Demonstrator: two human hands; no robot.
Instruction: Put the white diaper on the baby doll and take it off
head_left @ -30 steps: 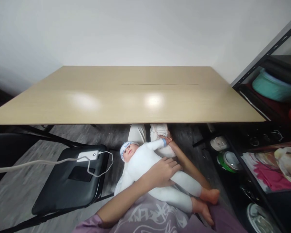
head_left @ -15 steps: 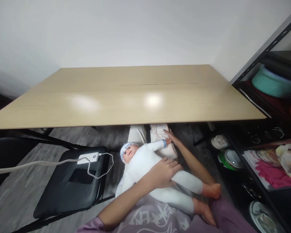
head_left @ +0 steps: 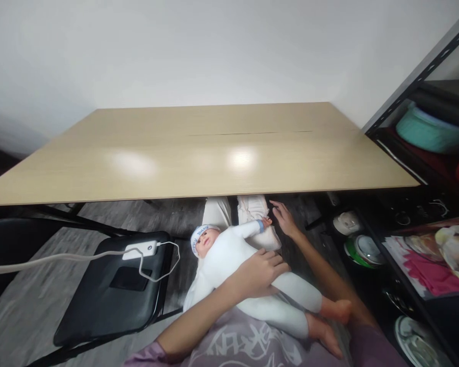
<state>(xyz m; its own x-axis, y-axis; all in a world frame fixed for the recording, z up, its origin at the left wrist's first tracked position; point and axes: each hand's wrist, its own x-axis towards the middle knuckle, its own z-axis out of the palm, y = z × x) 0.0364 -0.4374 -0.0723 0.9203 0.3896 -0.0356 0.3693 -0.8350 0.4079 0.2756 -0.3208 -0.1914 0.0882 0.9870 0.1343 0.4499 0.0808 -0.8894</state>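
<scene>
A baby doll in a white suit and a white-and-blue cap lies across my lap, head to the left, bare feet to the right. My left hand rests flat on the doll's belly, fingers spread over it. My right hand is stretched out past the doll's raised arm, just under the table edge, fingers apart and holding nothing. It is beside a white folded cloth or diaper on my knee.
A light wooden table spans the view above my legs. A black chair on the left carries a white charger with a cable. Dark shelves on the right hold bowls, plates and cloths.
My right hand has lifted off the doll's wrist and moved right and up, its fingers opening. My left hand stays on the doll's belly.
</scene>
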